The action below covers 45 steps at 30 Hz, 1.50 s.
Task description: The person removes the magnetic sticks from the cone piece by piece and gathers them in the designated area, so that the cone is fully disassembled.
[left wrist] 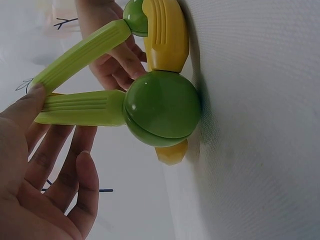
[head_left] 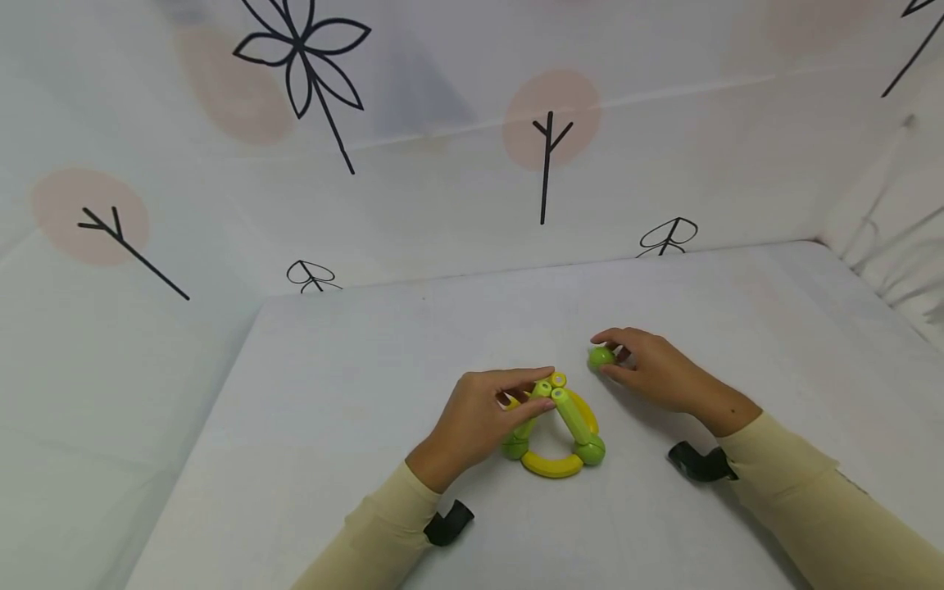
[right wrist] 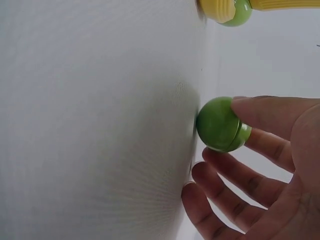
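My left hand [head_left: 479,414] pinches the converging tops of upright sticks on a small frame of toy building pieces. Two light green sticks [left wrist: 82,107] show, plus a yellow stick top [head_left: 558,379] beside them. Curved yellow pieces [head_left: 551,466] form the base, joined by green balls [left wrist: 162,107] at the corners. The fingers partly hide the frame's left side. To the right and farther back, my right hand [head_left: 664,377] holds a loose green ball [right wrist: 217,125] between thumb and fingers, low at the white surface; the ball has a seam and a small pale green end.
A white cloth-covered table [head_left: 332,369] lies beneath everything. Behind it stands a white backdrop [head_left: 442,197] with printed line plants and pale pink circles. Dark wrist-worn devices [head_left: 450,523] stick out by both sleeves.
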Motion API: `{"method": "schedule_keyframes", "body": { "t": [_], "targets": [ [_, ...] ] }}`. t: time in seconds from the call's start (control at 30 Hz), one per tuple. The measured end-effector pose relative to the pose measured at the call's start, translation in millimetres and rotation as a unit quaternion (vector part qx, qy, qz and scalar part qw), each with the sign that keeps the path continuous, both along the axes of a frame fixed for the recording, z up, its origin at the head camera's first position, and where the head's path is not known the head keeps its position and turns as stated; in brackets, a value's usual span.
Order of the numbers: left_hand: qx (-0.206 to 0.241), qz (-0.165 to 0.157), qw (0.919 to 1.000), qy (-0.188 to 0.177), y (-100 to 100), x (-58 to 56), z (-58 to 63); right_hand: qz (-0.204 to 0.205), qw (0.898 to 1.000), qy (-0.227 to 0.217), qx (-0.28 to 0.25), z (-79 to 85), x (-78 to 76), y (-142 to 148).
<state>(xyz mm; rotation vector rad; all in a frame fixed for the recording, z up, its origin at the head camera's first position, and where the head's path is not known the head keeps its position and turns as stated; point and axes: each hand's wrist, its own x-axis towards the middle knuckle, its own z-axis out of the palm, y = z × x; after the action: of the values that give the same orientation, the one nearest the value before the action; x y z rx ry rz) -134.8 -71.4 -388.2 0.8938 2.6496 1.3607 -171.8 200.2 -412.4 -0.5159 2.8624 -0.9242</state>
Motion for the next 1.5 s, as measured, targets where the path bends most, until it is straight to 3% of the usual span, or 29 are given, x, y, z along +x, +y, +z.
{"method": "schedule_keyframes", "body": {
  "t": [0.53,0.77,0.9,1.1,1.3,1.5],
  "targets": [
    [-0.003,0.0,1.0,-0.001,-1,0.7,0.8,-0.008,1.0,0.002,0.006,7.2,2.2,-2],
    [-0.007,0.008,0.9999,0.009,-4,1.7,-1.4,-0.027,0.998,0.051,-0.009,24.1,11.8,-13],
    [-0.035,0.004,0.9991,0.025,-4,-0.4,-0.7,-0.005,0.999,0.043,-0.02,37.7,24.6,-18],
    [-0.109,0.013,0.9926,0.052,-7,-1.7,7.0,0.07,0.997,-0.005,-0.029,47.0,40.5,-27],
    [-0.181,0.017,0.9826,0.035,-9,5.5,4.6,0.099,0.994,-0.021,-0.036,33.5,54.6,-34],
    [-0.196,0.014,0.9798,0.038,-12,11.7,-2.2,0.111,0.992,-0.025,-0.051,21.2,61.1,-37]
  ]
}}
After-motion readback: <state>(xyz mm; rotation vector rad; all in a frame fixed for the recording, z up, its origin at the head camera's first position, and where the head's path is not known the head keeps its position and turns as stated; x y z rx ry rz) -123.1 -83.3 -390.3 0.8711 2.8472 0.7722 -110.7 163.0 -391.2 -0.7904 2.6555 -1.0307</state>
